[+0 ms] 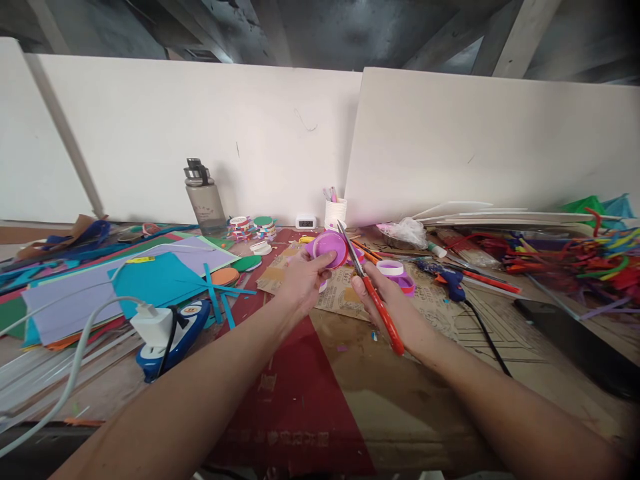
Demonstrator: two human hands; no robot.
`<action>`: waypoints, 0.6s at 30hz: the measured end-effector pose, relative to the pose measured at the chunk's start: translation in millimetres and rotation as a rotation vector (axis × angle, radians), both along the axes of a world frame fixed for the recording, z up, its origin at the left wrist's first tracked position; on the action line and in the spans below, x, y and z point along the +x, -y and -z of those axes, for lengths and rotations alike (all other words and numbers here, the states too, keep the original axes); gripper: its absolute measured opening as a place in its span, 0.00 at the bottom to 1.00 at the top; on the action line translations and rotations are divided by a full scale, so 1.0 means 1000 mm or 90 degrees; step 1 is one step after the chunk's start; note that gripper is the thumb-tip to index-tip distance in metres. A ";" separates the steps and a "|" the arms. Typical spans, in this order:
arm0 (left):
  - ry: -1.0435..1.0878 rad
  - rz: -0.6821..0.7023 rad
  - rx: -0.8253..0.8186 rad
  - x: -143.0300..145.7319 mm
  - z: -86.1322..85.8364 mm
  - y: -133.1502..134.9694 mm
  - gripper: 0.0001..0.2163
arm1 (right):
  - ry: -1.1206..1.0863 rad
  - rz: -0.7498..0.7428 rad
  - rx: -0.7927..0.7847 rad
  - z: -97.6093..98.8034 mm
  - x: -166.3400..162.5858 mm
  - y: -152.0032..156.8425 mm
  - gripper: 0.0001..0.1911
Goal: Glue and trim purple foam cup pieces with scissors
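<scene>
Behind the purple disc [337, 245] stands a cup [336, 213].

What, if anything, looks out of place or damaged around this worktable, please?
Mild oddities: a small purple scrap lies loose left of the red-handled metal scissors, like litter; thin blue paper strips sprawl untidily crosswise beside the flat coloured sheets; and thin dark marks stand out on the plain white wall panel.

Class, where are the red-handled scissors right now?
In the head view, just right of centre, the red-handled scissors are in the right hand, beside the purple disc that the left hand holds.
</scene>
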State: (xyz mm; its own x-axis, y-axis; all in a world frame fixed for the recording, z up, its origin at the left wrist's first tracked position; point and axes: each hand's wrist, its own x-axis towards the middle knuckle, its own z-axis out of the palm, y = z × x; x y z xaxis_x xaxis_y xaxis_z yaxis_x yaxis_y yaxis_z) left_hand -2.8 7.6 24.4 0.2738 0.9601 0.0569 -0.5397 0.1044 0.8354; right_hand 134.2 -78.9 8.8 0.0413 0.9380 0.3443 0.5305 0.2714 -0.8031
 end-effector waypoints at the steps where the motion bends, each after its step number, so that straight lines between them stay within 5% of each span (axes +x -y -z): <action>1: -0.003 0.001 0.005 0.000 0.000 0.001 0.17 | -0.003 0.004 -0.004 0.000 0.000 0.000 0.17; 18: -0.054 0.004 0.039 -0.007 -0.004 -0.008 0.20 | -0.046 -0.020 -0.023 0.008 0.004 -0.002 0.17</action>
